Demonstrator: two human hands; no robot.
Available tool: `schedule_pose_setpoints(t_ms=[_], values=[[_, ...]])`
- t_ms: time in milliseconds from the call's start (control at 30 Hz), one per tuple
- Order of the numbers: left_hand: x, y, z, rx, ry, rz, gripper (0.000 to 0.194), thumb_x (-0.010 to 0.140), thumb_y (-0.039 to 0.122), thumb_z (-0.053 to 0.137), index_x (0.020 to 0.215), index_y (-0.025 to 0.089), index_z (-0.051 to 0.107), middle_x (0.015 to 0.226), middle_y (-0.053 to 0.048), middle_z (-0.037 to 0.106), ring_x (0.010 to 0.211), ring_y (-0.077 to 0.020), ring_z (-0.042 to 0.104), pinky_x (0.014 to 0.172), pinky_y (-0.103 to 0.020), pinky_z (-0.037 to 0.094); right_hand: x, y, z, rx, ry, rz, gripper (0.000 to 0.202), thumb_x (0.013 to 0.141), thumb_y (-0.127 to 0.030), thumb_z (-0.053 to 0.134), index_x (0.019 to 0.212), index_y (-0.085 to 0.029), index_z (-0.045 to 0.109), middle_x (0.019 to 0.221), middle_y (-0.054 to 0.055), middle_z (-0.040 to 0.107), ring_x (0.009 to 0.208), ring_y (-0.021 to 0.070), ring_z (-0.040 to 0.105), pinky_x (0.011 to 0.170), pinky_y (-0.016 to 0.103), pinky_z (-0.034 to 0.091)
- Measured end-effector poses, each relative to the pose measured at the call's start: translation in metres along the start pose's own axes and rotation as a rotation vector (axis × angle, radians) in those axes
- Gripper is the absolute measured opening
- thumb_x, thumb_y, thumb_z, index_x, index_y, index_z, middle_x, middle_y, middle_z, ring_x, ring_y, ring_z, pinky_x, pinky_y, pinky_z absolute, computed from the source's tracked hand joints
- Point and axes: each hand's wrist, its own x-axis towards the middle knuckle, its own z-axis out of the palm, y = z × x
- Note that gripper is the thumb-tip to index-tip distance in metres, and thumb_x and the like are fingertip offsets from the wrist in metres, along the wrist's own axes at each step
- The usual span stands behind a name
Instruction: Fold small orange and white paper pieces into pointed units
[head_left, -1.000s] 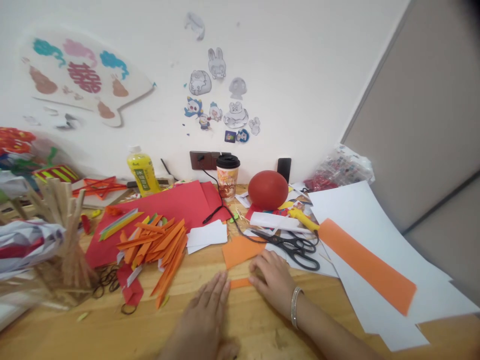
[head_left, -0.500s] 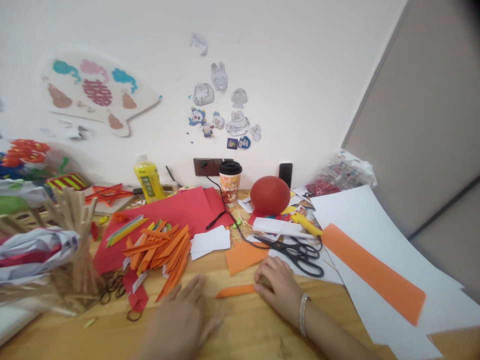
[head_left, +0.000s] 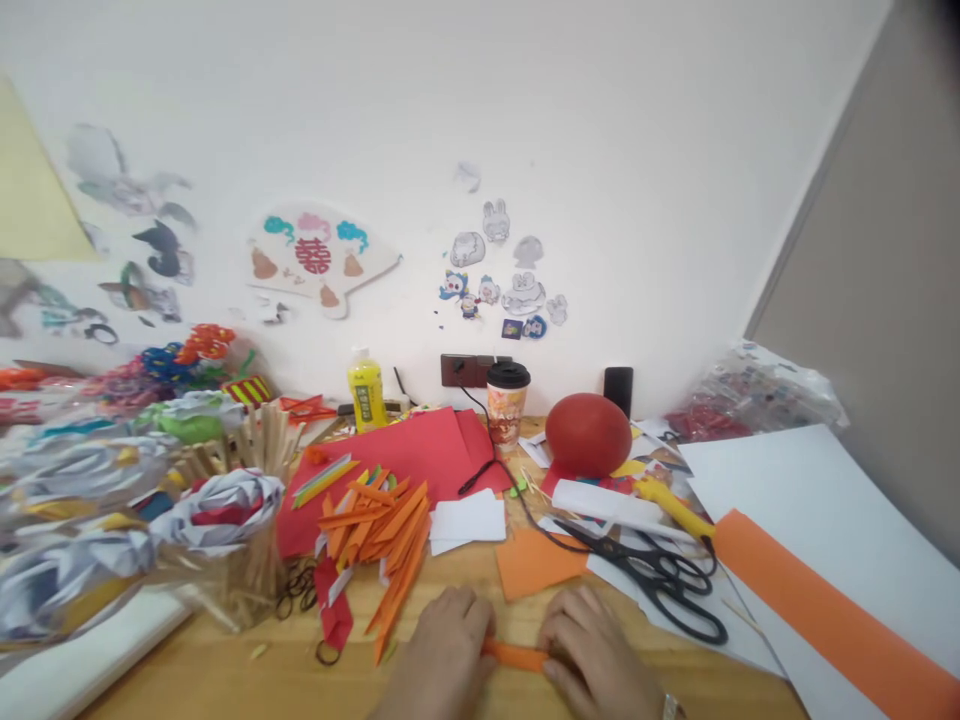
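Observation:
A narrow folded strip of orange paper (head_left: 517,655) lies low over the front of the wooden table, one end at each hand. My left hand (head_left: 444,645) is closed on its left end, fingers curled. At the right end, my right hand (head_left: 589,640) grips it with bent fingers; the fingertips are partly hidden. Just beyond the hands is a flat orange sheet (head_left: 540,562). A pile of folded orange strips (head_left: 382,530) sits ahead of my left hand, and black-handled scissors (head_left: 660,575) rest beyond my right hand.
Red paper (head_left: 412,455), white cards (head_left: 469,520), a lidded paper cup (head_left: 508,405) and a red balloon (head_left: 589,435) lie farther back. A black cable (head_left: 517,500) crosses the table. White sheets (head_left: 810,480) and a long orange strip (head_left: 825,610) cover the right; wrapped stick bundles (head_left: 225,510) crowd the left.
My left hand has moved right from the bare tabletop onto the strip's left end. The strip is now held between both hands. The view has tilted up and turned left.

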Motion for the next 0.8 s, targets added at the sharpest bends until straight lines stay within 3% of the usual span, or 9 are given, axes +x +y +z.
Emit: schedule_pose_setpoints(t_ms=[233, 400, 500, 567, 667, 800], values=[[0.001, -0.007, 0.003, -0.075, 0.027, 0.013, 0.024, 0.064, 0.001, 0.055, 0.080, 0.019, 0.058, 0.093, -0.002, 0.058, 0.091, -0.0174, 0.052, 0.079, -0.025, 0.038, 0.003, -0.001, -0.001, 0.030, -0.005, -0.102, 0.013, 0.077, -0.009, 0.050, 0.077, -0.022, 0.047, 0.081, 0.000, 0.058, 0.077, 0.0170, 0.052, 0.069, 0.027, 0.040], [0.004, -0.005, 0.001, -0.124, -0.048, 0.003, 0.016, 0.065, 0.004, 0.054, 0.073, 0.017, 0.057, 0.080, -0.001, 0.060, 0.078, -0.0156, 0.053, 0.071, -0.023, 0.036, 0.004, -0.002, -0.003, 0.040, 0.026, -0.130, 0.007, 0.084, -0.019, 0.046, 0.077, -0.020, 0.047, 0.074, 0.001, 0.058, 0.070, 0.0160, 0.052, 0.065, 0.026, 0.040], [0.004, -0.005, 0.002, -0.155, -0.074, 0.058, 0.014, 0.067, 0.005, 0.055, 0.072, 0.017, 0.060, 0.078, -0.001, 0.063, 0.076, -0.0152, 0.054, 0.069, -0.022, 0.036, 0.004, -0.001, -0.001, 0.002, 0.069, -0.132, 0.020, 0.091, -0.035, 0.041, 0.085, -0.020, 0.053, 0.072, 0.002, 0.059, 0.066, 0.0161, 0.052, 0.060, 0.026, 0.038], [0.003, -0.005, 0.002, -0.147, -0.071, 0.091, 0.013, 0.066, 0.008, 0.058, 0.073, 0.018, 0.062, 0.079, -0.001, 0.064, 0.076, -0.0156, 0.054, 0.068, -0.022, 0.036, 0.004, 0.000, 0.001, -0.019, 0.119, -0.220, 0.034, 0.096, -0.040, 0.029, 0.085, -0.020, 0.054, 0.069, 0.002, 0.058, 0.065, 0.0161, 0.051, 0.059, 0.026, 0.038], [0.001, -0.005, 0.000, -0.112, -0.059, 0.147, 0.006, 0.066, 0.013, 0.060, 0.067, 0.018, 0.061, 0.073, 0.000, 0.064, 0.069, -0.0146, 0.054, 0.062, -0.021, 0.035, 0.007, -0.001, 0.002, -0.056, 0.207, -0.305, 0.048, 0.099, -0.035, 0.015, 0.074, -0.020, 0.053, 0.060, 0.001, 0.055, 0.059, 0.0145, 0.049, 0.056, 0.024, 0.038], [0.002, -0.007, -0.017, -0.073, 0.013, 0.185, 0.010, 0.072, 0.014, 0.055, 0.064, 0.018, 0.059, 0.067, 0.001, 0.063, 0.064, -0.0127, 0.055, 0.059, -0.020, 0.035, 0.007, -0.003, -0.006, -0.071, 0.241, -0.307, 0.044, 0.099, -0.033, 0.018, 0.079, -0.020, 0.056, 0.061, 0.002, 0.058, 0.058, 0.0145, 0.052, 0.056, 0.024, 0.041]])
